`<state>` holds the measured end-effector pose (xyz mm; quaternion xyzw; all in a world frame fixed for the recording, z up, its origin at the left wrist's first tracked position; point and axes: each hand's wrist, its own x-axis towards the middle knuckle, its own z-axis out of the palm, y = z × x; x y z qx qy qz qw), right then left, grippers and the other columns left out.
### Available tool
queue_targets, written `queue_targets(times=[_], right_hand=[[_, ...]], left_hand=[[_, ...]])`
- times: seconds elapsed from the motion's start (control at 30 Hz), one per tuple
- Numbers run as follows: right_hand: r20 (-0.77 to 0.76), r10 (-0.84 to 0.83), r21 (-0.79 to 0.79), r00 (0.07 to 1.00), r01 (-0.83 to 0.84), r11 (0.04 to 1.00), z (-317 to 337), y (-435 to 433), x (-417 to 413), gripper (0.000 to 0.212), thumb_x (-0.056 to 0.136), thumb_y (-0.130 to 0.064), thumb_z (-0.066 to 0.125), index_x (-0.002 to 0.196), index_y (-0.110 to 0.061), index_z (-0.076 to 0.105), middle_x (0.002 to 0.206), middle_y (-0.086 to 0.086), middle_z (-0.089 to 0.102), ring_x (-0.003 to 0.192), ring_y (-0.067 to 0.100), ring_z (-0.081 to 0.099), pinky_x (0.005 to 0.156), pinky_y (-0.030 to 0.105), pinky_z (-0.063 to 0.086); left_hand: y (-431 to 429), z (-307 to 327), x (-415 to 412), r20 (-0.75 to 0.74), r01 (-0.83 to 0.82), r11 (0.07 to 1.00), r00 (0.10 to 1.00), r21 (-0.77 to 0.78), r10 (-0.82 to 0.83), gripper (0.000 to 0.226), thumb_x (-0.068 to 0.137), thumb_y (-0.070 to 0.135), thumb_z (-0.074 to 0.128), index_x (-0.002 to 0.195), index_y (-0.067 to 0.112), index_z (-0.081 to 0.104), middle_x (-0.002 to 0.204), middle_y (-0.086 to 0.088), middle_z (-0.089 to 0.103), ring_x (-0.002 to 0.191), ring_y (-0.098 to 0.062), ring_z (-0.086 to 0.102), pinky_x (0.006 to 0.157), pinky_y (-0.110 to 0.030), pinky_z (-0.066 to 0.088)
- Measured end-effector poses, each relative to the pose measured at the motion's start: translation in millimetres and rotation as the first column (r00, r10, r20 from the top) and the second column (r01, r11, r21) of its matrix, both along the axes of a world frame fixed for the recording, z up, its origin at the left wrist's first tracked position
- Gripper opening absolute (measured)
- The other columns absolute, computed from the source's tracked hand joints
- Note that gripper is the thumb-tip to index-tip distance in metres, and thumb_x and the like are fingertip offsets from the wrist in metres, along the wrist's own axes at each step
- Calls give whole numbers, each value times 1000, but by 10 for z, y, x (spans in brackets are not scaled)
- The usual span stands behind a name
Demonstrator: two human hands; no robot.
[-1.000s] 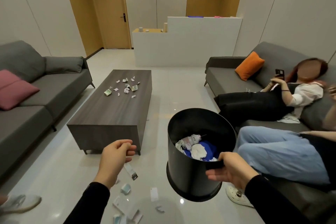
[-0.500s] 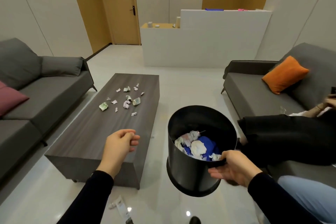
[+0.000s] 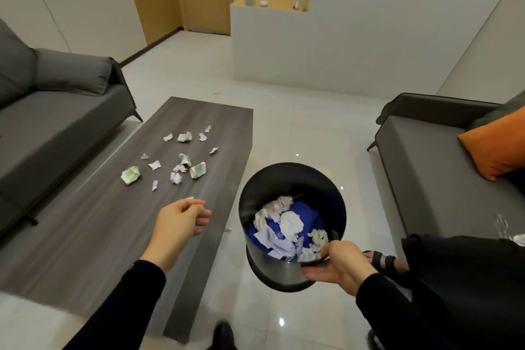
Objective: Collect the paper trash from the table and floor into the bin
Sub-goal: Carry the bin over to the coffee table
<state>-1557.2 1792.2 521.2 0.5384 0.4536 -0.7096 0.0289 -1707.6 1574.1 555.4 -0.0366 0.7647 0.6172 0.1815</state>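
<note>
Your right hand (image 3: 338, 263) has its fingers wrapped over the near rim of the black bin (image 3: 289, 224), holding it tilted above the floor just off the counter's (image 3: 85, 230) right edge. Your left hand (image 3: 177, 224) hovers over the counter, fingers loosely curled, maybe pinching a tiny scrap, hard to tell. Paper scraps (image 3: 176, 162) sit scattered toward the counter's far end.

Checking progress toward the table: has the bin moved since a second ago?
Yes. The bin, held in the right hand, now hangs beside the table, nearer its paper scraps.
</note>
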Motion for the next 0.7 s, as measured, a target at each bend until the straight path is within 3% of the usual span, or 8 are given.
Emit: queue_targets(times=[0.1, 0.2, 0.27, 0.33, 0.43, 0.57, 0.7], right_hand=[[36, -4, -23, 999, 5, 1000, -217, 338, -571, 23, 88, 9, 27, 88, 5, 50, 88, 30, 63, 84, 51, 63, 82, 57, 52], [35, -62, -94, 997, 65, 993, -490, 629, -1205, 26, 88, 12, 26, 85, 5, 51, 86, 31, 62, 80, 47, 62, 64, 50, 55], [68, -100, -112, 993, 107, 988, -670, 797, -1628, 26, 87, 14, 28, 83, 5, 52, 86, 31, 61, 82, 46, 61, 63, 48, 55], [114, -91, -107, 989, 104, 989, -881, 969, -1990, 24, 86, 13, 32, 90, 4, 54, 88, 29, 65, 80, 45, 64, 63, 47, 57], [158, -105, -130, 982, 126, 983, -1269, 1262, -2479, 30, 82, 16, 38, 100, 2, 58, 89, 25, 69, 71, 39, 67, 47, 35, 56], [179, -131, -177, 975, 162, 971, -1753, 1608, -2947, 45, 75, 25, 33, 106, 0, 55, 93, 22, 65, 76, 38, 63, 45, 36, 57], [209, -80, -200, 975, 123, 972, -2401, 1930, -3391, 45, 77, 23, 32, 112, 1, 50, 89, 21, 64, 71, 38, 63, 47, 37, 59]], left_hand=[[393, -219, -612, 27, 35, 999, 999, -12, -34, 19, 89, 5, 45, 91, 9, 64, 82, -10, 68, 71, -19, 60, 62, -27, 49], [788, -502, -1275, 68, 70, 997, 995, -25, -68, 19, 90, 5, 45, 91, 10, 63, 82, -9, 68, 72, -20, 60, 63, -27, 49], [1011, -721, -1718, 110, 98, 994, 990, -46, -92, 19, 90, 4, 45, 91, 9, 63, 81, -10, 68, 71, -20, 60, 62, -27, 48], [1217, -944, -2093, 167, 117, 991, 980, -69, -104, 19, 90, 3, 44, 91, 8, 63, 81, -11, 68, 71, -21, 60, 60, -28, 47], [1545, -1325, -2636, 222, 136, 986, 969, -95, -112, 21, 91, 2, 43, 89, 9, 62, 80, -11, 68, 71, -21, 61, 61, -29, 46], [1923, -1798, -3086, 285, 152, 979, 952, -136, -108, 24, 91, 2, 42, 84, 12, 61, 77, -10, 66, 67, -19, 60, 59, -27, 45], [2196, -2470, -3441, 336, 139, 975, 939, -176, -73, 23, 91, 4, 43, 83, 14, 61, 77, -8, 67, 67, -18, 60, 59, -26, 46]])
